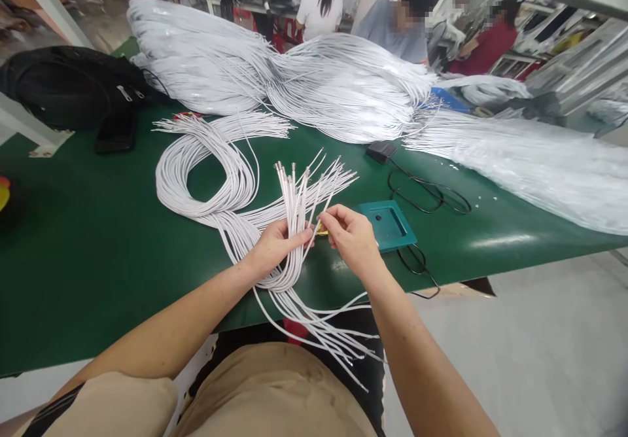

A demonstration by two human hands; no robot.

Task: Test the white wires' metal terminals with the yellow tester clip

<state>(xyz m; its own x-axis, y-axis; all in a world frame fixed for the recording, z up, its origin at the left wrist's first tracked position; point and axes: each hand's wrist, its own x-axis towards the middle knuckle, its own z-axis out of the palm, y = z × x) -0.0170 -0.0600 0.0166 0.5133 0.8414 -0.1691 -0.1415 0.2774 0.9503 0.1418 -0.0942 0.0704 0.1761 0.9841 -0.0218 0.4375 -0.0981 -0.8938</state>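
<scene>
My left hand is closed round a bunch of white cables, whose metal-tipped ends point up and away from me. Below the hand the bunch bends, and loose cable tails hang past the table's front edge. Just right of it, my right hand pinches a single white cable between thumb and fingers. A small yellow thing shows between the two hands; its kind is unclear. Behind and left of my hands lies a looped bundle of white cables on the table.
A teal tray with a black cord sits right of my hands. A black adapter lies behind it. Large white cable bundles line the back of the green table. A black bag and phone lie left. People sit beyond.
</scene>
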